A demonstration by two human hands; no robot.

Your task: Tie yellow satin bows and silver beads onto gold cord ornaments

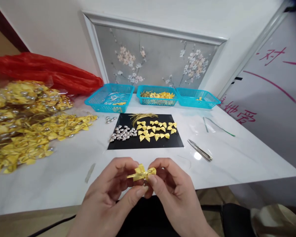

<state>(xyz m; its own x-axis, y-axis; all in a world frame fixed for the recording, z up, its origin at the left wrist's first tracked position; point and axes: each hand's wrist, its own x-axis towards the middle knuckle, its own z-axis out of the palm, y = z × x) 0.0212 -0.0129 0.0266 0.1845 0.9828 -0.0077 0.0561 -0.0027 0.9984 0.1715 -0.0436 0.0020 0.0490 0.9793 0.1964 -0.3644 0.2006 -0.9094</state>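
Between my two hands, above the table's front edge, is a yellow ribbon bow [139, 171] with a gold tie across its middle. My left hand [117, 191] pinches it from the left, thumb low near a small silvery bit under the bow. My right hand [171, 187] grips the bow's right loop between thumb and forefinger. Just beyond lies a black mat [125, 145] carrying silver heart-shaped beads [123, 133], rows of yellow bows [154, 129] and a bunch of gold ties [143, 117]. Fingers partly hide the bow's underside.
Small metal snips [199, 150] lie right of the mat. Blue baskets [110, 107] line the back, holding strips and bow pieces. A large heap of finished-looking yellow bows [34, 141] covers the left, with a red bag [51, 72] behind. A few loose beads [111, 119] sit nearby.
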